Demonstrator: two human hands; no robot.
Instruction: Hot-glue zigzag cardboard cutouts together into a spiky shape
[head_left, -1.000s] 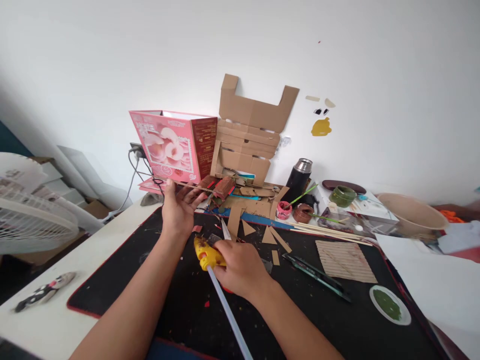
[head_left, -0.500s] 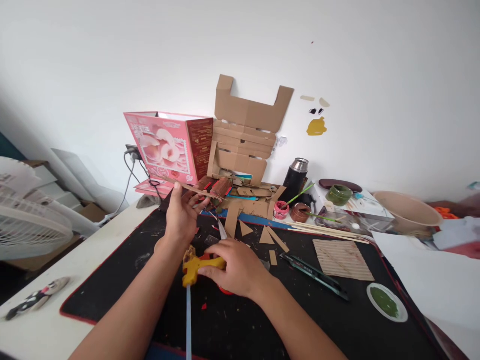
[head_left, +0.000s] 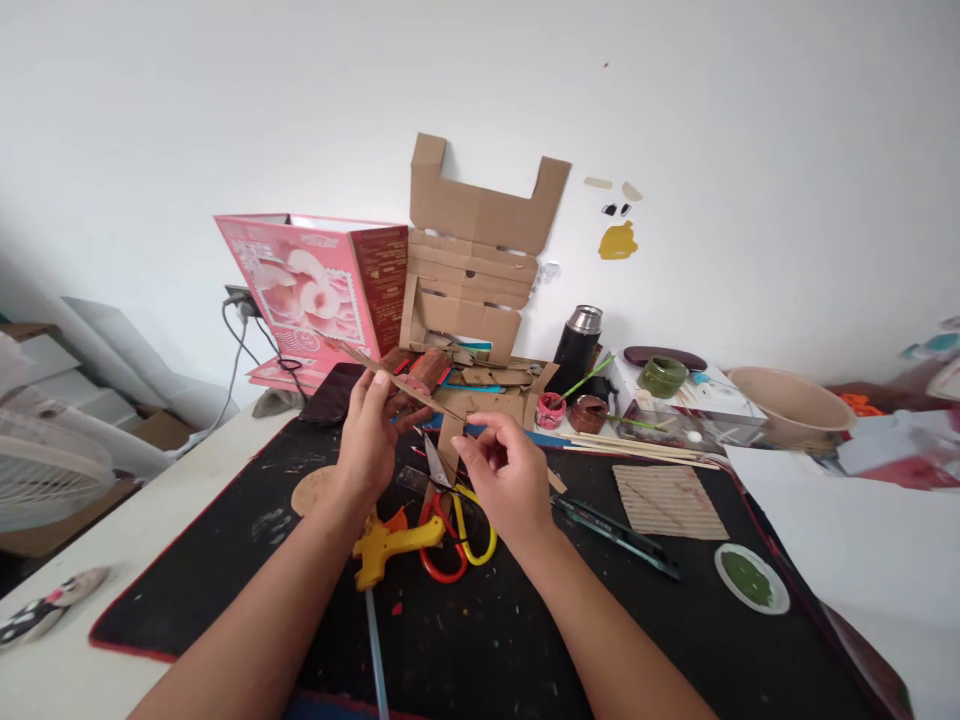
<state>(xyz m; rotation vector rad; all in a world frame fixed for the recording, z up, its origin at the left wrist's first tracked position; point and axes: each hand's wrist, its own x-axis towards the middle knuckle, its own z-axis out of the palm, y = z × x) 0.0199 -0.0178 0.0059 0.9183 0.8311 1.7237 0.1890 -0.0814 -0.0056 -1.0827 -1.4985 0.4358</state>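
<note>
My left hand (head_left: 369,430) is closed on a thin cardboard piece (head_left: 397,381), held up nearly edge-on above the mat. At the piece's right end is my right hand (head_left: 506,470), thumb and index finger apart, with nothing visible between them. Below the hands, a yellow hot glue gun (head_left: 390,545) lies on the black mat (head_left: 480,640), a pale glue stick (head_left: 376,650) trailing from its back. Beside it are scissors (head_left: 450,520) with red and yellow handles. A round cardboard piece (head_left: 309,490) is partly hidden by my left forearm.
A pink box (head_left: 315,285) and a cut cardboard sheet (head_left: 476,225) stand by the wall. Paint jars (head_left: 589,412), a black flask (head_left: 577,345), wooden sticks (head_left: 637,450), a utility knife (head_left: 619,540), corrugated cardboard (head_left: 667,498) and a green paint dish (head_left: 752,578) sit on the right.
My right hand has let go of the glue gun, now lying on the mat, and has risen to the cardboard piece's right end. The view has shifted slightly.
</note>
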